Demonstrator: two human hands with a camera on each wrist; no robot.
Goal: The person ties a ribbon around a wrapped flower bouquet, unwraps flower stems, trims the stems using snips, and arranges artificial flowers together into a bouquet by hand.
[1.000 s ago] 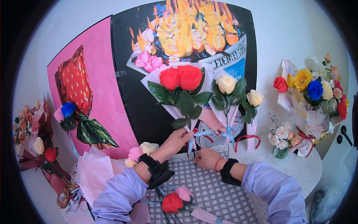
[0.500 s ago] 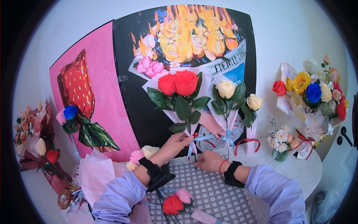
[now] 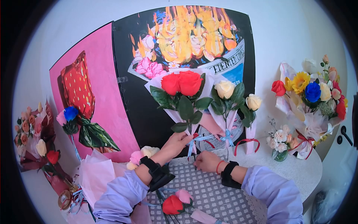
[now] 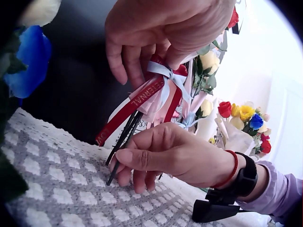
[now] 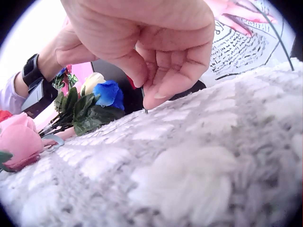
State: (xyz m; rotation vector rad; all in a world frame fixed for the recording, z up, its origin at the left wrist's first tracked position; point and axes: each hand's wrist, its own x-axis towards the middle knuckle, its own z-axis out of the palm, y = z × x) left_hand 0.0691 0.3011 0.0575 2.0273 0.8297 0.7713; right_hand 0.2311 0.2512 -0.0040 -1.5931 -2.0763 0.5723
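Observation:
A bouquet of two red roses (image 3: 186, 83) in pale pink paper stands upright in the head view. My left hand (image 3: 175, 146) grips its wrapped neck beside the red and light blue bow (image 4: 168, 75). Below, my right hand (image 3: 209, 161) pinches the dark stem ends (image 4: 124, 142) between thumb and fingers, just over the cloth. In the right wrist view a stem tip shows under the fingertips of my right hand (image 5: 161, 56), close to the knitted surface.
Two wrapped cream roses (image 3: 225, 89) stand right of the bouquet. A red and a pink rose (image 3: 173, 204) lie on the patterned cloth (image 3: 220, 186) in front. Pink paper (image 3: 97, 175) and ribbons are at the left, a mixed bouquet (image 3: 312, 91) at the right.
The bouquet tilted slightly left and then came back to the right in the head view, my left hand still gripping it. My right hand stays at the stem ends.

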